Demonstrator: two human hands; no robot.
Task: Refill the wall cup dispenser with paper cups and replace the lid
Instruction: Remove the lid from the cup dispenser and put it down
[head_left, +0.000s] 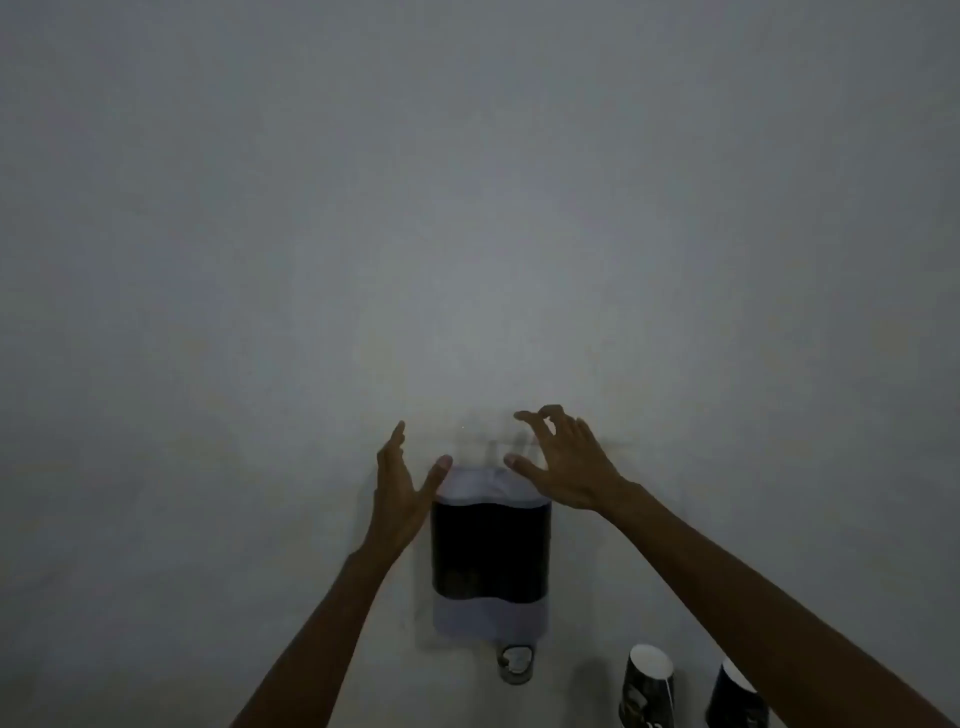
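Note:
The wall cup dispenser (491, 551) hangs on a pale wall, with a dark middle body and lighter grey top and bottom bands. Its grey lid part (483, 483) sits at the top. My left hand (402, 488) is open at the dispenser's upper left, thumb touching the lid's corner. My right hand (563, 462) is open with spread fingers over the upper right of the lid; whether it touches is unclear. A cup's mouth (515, 662) shows below the dispenser's bottom. Two dark paper cups (647, 686) (735, 696) stand upside down at the lower right.
The scene is dim. The bare wall (467, 208) fills almost the whole view above and around the dispenser. My right forearm (779, 613) crosses above the two loose cups.

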